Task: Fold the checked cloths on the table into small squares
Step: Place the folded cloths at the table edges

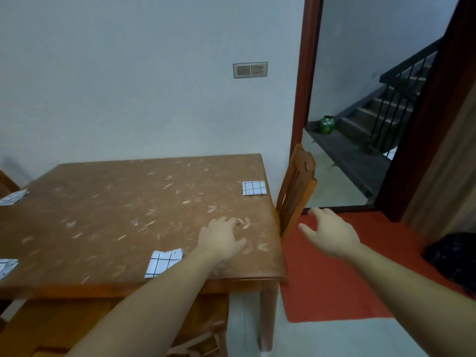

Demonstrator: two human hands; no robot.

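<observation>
A small folded checked cloth [254, 188] lies near the far right corner of the wooden table [123, 210]. Another folded checked cloth [163, 262] lies near the front edge, just left of my left forearm. Two more checked cloths show partly at the left edge: one far [13, 197], one near [6, 267]. My left hand [221, 239] hovers over the table's right part, fingers relaxed, holding nothing. My right hand [328, 231] is out past the table's right edge, over the red mat, fingers spread and empty.
A wooden chair [296, 191] stands tucked against the table's right side. A red mat [334, 274] covers the floor to the right. An open doorway [360, 124] leads to stairs. A dark object [453, 256] lies at the far right. Another chair seat [51, 328] sits under the front edge.
</observation>
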